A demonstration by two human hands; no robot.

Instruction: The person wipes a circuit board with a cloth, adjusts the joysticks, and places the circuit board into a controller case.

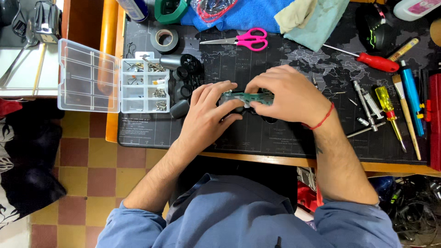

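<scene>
Left of frame centre: clear plastic compartment box (pixel 138 85), lid folded open to the left, small metal screws and clips sorted in its cells. Just right of the box: black plastic controller shell parts (pixel 186 82), rounded and glossy.

At frame centre: green flat circuit board (pixel 245 97), pinched at its left end by the left hand (pixel 206 117) and at its right end by the right hand (pixel 287 94), fingers of both pressed together on the board's edges, a dark part beneath it mostly hidden. Red thread bracelet (pixel 321 119) on the right wrist.

Underneath: dark desk mat printed with a pale world map (pixel 257 64), spread over an orange-brown wooden counter (pixel 110 46). Along the upper edge: roll of black tape (pixel 164 40), pink-handled scissors (pixel 243 40), blue terry cloth (pixel 248 16). Toward the right of frame: red-handled screwdriver (pixel 367 59), yellow-handled screwdriver (pixel 388 108), blue pen-shaped tool (pixel 411 92), metal bits scattered between.

Lower left of frame: chequered floor of red and yellow tiles (pixel 92 165). Bottom of frame: blue fabric sleeves and shirt (pixel 239 216).
</scene>
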